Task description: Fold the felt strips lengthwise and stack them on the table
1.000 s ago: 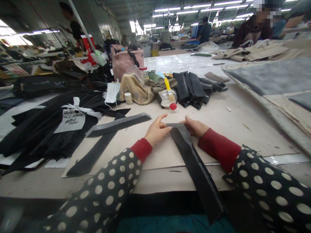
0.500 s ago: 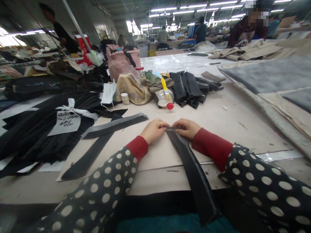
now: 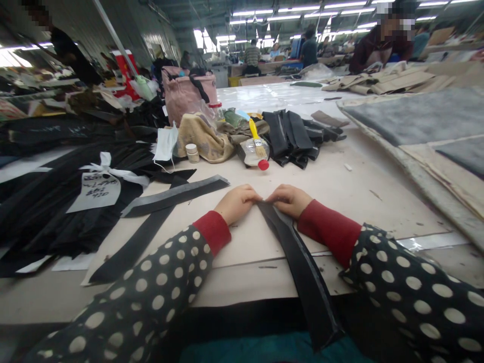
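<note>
And beyond the held strip (image 3: pixel 302 267), the brush (image 3: pixel 257 139) is laid on the bottle (image 3: pixel 248 154), cloth (image 3: pixel 200 138) left, piled strips (image 3: pixel 294 132) right!

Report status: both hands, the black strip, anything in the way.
Left hand, right hand: both pinching black strip at far end. Strip's near end past table edge. Red-capped container beyond hands, touching neither.

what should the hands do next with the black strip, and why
Probably press its far end flat with the fingertips: the left hand and right hand almost meet there, pinching that end of the black strip, while its near end hangs free past the edge of the table, so both hands seem well placed for it.
</note>
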Action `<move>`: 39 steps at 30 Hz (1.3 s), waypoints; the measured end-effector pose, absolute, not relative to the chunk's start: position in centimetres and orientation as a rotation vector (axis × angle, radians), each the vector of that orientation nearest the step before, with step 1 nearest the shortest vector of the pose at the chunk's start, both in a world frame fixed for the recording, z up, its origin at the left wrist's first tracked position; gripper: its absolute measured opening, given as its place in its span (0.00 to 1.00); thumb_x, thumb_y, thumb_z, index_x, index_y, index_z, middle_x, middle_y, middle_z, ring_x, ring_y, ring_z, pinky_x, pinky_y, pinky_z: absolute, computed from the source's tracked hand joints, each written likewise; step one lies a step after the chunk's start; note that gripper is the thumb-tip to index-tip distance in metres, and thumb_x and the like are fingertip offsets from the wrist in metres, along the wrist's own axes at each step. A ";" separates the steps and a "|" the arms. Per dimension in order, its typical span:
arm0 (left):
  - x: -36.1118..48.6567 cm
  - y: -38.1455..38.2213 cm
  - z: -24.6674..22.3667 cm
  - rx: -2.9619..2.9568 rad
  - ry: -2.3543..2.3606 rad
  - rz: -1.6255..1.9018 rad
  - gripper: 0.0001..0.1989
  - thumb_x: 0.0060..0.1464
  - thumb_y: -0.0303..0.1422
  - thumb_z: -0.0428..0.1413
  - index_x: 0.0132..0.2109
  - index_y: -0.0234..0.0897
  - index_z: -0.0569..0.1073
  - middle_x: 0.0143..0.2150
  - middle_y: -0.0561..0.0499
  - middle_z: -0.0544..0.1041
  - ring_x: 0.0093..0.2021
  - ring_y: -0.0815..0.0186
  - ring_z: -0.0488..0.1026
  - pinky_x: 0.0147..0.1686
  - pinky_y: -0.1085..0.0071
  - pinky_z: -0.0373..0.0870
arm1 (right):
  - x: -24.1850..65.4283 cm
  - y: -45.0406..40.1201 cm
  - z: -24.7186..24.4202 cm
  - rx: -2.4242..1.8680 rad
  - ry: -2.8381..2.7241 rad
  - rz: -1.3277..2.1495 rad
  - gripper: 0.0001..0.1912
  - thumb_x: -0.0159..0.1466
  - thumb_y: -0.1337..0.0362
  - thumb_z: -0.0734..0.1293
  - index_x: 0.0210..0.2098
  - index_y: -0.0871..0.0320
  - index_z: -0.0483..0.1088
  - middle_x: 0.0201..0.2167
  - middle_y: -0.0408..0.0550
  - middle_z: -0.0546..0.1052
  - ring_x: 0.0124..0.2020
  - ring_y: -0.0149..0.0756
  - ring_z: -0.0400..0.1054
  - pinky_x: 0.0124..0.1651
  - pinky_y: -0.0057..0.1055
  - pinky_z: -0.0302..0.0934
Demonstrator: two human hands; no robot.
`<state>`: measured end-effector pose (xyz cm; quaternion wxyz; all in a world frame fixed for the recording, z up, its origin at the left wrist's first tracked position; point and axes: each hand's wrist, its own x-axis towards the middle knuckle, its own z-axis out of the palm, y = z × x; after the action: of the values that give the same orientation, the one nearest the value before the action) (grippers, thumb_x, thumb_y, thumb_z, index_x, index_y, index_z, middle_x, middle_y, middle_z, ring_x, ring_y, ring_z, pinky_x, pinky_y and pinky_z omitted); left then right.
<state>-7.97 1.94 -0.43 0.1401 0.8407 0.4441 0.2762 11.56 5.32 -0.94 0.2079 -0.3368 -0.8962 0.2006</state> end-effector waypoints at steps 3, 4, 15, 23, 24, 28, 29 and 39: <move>-8.2 1.8 -0.4 2.618 1.226 0.730 0.12 0.49 0.21 0.48 0.37 0.35 0.74 0.34 0.50 0.71 0.37 0.69 0.66 0.39 0.74 0.64 | 11.6 5.5 -1.3 -0.859 -2.524 0.457 0.14 0.50 0.75 0.61 0.34 0.59 0.73 0.29 0.47 0.70 0.33 0.32 0.63 0.41 0.30 0.58; -8.3 1.8 -0.3 2.698 1.205 0.686 0.12 0.51 0.22 0.47 0.38 0.35 0.74 0.35 0.49 0.71 0.37 0.69 0.66 0.40 0.73 0.63 | 11.6 5.5 -1.3 -0.832 -2.535 0.411 0.14 0.51 0.75 0.60 0.34 0.59 0.73 0.30 0.48 0.70 0.33 0.32 0.63 0.41 0.31 0.58; -7.3 0.6 2.9 2.960 1.256 0.113 0.12 0.55 0.30 0.44 0.40 0.35 0.71 0.40 0.46 0.69 0.42 0.64 0.64 0.44 0.67 0.60 | 11.8 4.6 -0.8 -0.760 -2.670 0.250 0.19 0.51 0.75 0.58 0.39 0.59 0.72 0.34 0.51 0.70 0.35 0.35 0.61 0.42 0.34 0.58; -4.3 0.2 1.0 2.666 1.562 0.385 0.07 0.54 0.31 0.47 0.37 0.34 0.69 0.36 0.48 0.69 0.38 0.65 0.65 0.40 0.69 0.63 | 13.6 5.4 -0.1 -0.922 -2.456 0.692 0.14 0.55 0.68 0.59 0.38 0.59 0.71 0.33 0.49 0.72 0.35 0.32 0.65 0.39 0.30 0.60; -4.4 0.2 0.9 2.678 1.552 0.392 0.07 0.54 0.31 0.47 0.37 0.35 0.69 0.36 0.48 0.69 0.38 0.65 0.65 0.40 0.69 0.63 | 13.8 5.5 0.0 -0.983 -2.376 0.725 0.14 0.55 0.66 0.59 0.38 0.60 0.71 0.33 0.49 0.72 0.34 0.32 0.65 0.36 0.29 0.60; -4.7 0.2 0.7 2.695 1.519 0.405 0.08 0.54 0.30 0.47 0.38 0.35 0.70 0.37 0.48 0.69 0.40 0.65 0.65 0.42 0.69 0.62 | 14.0 5.4 0.3 -1.007 -2.338 0.705 0.13 0.54 0.65 0.61 0.36 0.60 0.72 0.30 0.47 0.72 0.29 0.30 0.64 0.31 0.26 0.59; -4.7 0.2 0.7 2.694 1.519 0.405 0.08 0.54 0.30 0.47 0.39 0.35 0.70 0.37 0.48 0.69 0.40 0.65 0.65 0.42 0.69 0.62 | 13.9 5.4 0.3 -0.996 -2.379 0.690 0.12 0.53 0.66 0.61 0.35 0.60 0.72 0.30 0.47 0.72 0.28 0.29 0.64 0.31 0.26 0.59; -4.6 -0.3 1.0 2.832 1.532 0.315 0.11 0.56 0.29 0.44 0.41 0.39 0.70 0.35 0.49 0.69 0.39 0.64 0.63 0.38 0.67 0.60 | 13.5 5.2 0.1 -0.894 -2.594 0.506 0.11 0.52 0.72 0.60 0.32 0.59 0.72 0.29 0.46 0.70 0.29 0.29 0.64 0.35 0.26 0.59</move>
<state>-4.56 -0.32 1.01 -0.0468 0.8745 0.4729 0.0972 13.53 5.23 0.12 0.1750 -0.3156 -0.9153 0.1786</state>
